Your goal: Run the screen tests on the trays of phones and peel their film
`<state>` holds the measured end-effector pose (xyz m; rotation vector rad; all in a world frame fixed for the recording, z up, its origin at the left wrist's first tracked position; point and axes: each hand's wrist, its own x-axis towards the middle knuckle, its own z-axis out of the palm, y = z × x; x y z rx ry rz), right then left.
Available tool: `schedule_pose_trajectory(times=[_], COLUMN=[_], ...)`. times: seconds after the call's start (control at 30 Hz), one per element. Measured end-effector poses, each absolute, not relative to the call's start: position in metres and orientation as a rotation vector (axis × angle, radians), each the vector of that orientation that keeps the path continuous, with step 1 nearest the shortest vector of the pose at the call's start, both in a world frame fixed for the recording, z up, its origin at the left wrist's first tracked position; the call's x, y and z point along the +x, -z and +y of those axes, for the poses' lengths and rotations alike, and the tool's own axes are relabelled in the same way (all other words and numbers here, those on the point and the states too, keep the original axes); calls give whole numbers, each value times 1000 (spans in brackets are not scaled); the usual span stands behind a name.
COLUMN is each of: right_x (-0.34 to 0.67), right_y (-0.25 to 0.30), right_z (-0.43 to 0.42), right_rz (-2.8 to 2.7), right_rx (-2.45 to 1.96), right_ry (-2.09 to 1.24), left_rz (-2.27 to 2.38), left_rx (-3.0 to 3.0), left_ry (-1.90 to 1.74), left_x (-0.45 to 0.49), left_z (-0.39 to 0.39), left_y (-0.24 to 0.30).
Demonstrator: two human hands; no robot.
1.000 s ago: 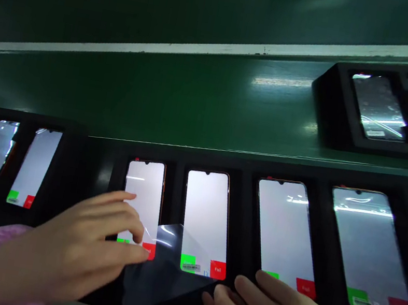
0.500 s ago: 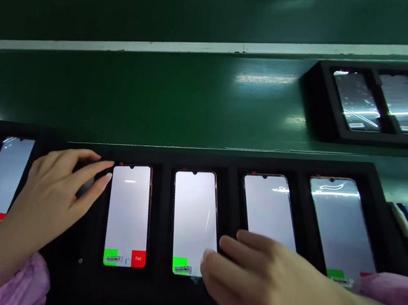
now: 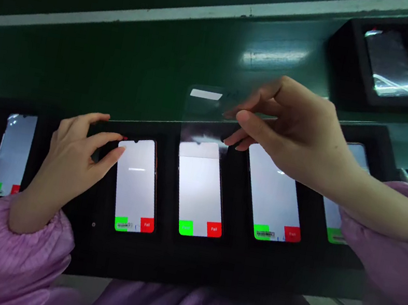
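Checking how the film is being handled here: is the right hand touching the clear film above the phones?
Touching. The head view shows the right hand pinching the clear film at its right edge, between the thumb and fingertips, above a phone.

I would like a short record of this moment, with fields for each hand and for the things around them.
left hand: holds nothing, fingertips at upper edge of a phone
right hand: pinches a clear film with a white tab
film: raised above the top of a second phone
tray: black tray holding phones, screens showing green and red buttons
behind: green conveyor belt
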<state>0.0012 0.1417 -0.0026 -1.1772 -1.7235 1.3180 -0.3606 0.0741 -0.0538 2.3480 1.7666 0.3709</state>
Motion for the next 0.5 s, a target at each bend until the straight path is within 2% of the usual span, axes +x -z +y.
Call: schedule_pose_trajectory(times=[0.27, 0.5], right_x=[3, 1], right_y=[-3, -6], right_z=[117, 98], right_rz=[-1850, -2047], right_rx=[-1181, -1237], right_ry=[-1269, -1140], left_rz=[1683, 1465], left_rx=[2284, 2087], left_ry=[-623, -565], left_x=[-352, -342], left_z=[80, 31], left_y=[57, 10])
